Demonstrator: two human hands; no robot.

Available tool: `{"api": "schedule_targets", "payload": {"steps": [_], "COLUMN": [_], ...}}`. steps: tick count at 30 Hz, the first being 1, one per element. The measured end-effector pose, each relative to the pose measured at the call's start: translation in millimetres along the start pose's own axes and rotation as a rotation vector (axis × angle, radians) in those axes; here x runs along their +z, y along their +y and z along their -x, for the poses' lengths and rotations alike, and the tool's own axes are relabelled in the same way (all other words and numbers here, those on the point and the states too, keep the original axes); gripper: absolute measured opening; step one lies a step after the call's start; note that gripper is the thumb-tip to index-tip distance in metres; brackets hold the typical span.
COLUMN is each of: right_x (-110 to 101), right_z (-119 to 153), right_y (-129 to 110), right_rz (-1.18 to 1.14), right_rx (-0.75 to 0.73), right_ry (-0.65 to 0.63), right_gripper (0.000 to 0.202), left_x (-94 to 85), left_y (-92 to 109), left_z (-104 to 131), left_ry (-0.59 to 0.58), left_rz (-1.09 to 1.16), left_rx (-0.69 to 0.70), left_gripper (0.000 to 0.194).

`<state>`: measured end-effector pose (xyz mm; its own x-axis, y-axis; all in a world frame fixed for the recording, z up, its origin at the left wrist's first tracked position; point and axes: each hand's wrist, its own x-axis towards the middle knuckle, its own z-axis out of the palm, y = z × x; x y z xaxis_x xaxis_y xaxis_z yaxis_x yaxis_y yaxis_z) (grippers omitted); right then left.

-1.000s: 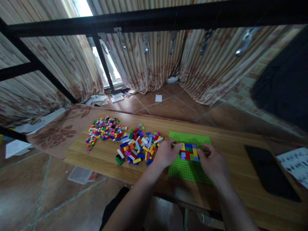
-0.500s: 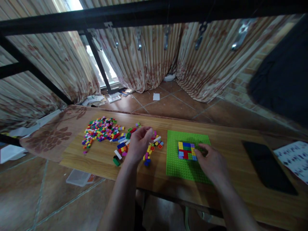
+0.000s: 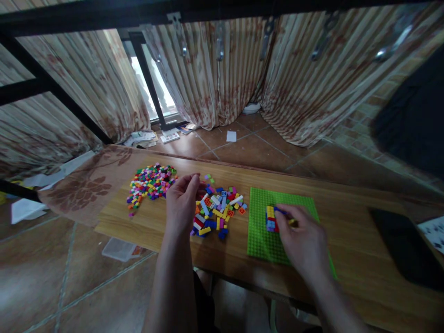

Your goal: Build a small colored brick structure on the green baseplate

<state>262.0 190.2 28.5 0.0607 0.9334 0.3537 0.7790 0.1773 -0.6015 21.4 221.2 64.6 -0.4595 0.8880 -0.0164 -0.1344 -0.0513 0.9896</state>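
Observation:
My left hand point(image 3: 182, 199) is raised over the loose bricks, thumb and forefinger pinched together; whatever is between them is hidden. Toy building bricks point(image 3: 222, 208) in many colours lie scattered just right of it. My right hand point(image 3: 301, 231) is over the green baseplate point(image 3: 258, 240), its fingers curled in a pinch at a small block of joined bricks point(image 3: 270, 219). Yellow, red and blue parts of that block show at its left side, while the hand covers most of the rest. I cannot make out what the right fingertips hold.
A denser heap of small bricks point(image 3: 149, 185) lies at the table's left. A black flat panel point(image 3: 402, 245) and a printed sheet point(image 3: 433, 233) are at the right. Below the table's left edge is a clear plastic box point(image 3: 118, 249). A dark metal rail point(image 3: 222, 10) crosses above.
My left hand has moved left, uncovering more loose bricks. My right hand has moved in over the joined bricks and now covers much of them. The whole view has shifted slightly.

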Motion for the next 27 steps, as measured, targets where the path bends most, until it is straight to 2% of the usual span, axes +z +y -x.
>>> {"api": "schedule_targets", "payload": {"steps": [4,9,16,20,23,27], "right_x": [30.9,61.9,68.6,73.2,72.5,59.8], "right_z": [21.2,36.4,35.2,36.5,36.5,30.9], "right_y": [-30.9,-35.5,-39.4,-39.9,-40.5,-39.7], "right_rz": [-0.255,-0.245,-0.105,-0.076,-0.136,-0.314], "right_rx": [-0.267,-0.42,-0.433,-0.427,-0.381,-0.27], "right_ry": [-0.268,-0.38,-0.384,-0.345,-0.325,-0.278], "right_gripper": [0.02,0.025,0.023,0.019,0.018,0.018], "left_x": [-2.1,-4.5,-5.1,-1.4,2.7,7.8], "left_y": [1.1,0.7,-0.7,-0.7,-0.1,-0.2], "left_z": [-0.6,-0.8,-0.9,0.3,1.9,5.1], "left_ry": [0.004,0.01,-0.01,-0.027,-0.043,-0.12], "left_rz": [0.009,-0.006,-0.022,-0.041,-0.052,-0.09], "left_rx": [-0.009,-0.016,-0.042,-0.062,-0.072,-0.069], "left_gripper": [0.038,0.037,0.04,0.04,0.038,0.035]}}
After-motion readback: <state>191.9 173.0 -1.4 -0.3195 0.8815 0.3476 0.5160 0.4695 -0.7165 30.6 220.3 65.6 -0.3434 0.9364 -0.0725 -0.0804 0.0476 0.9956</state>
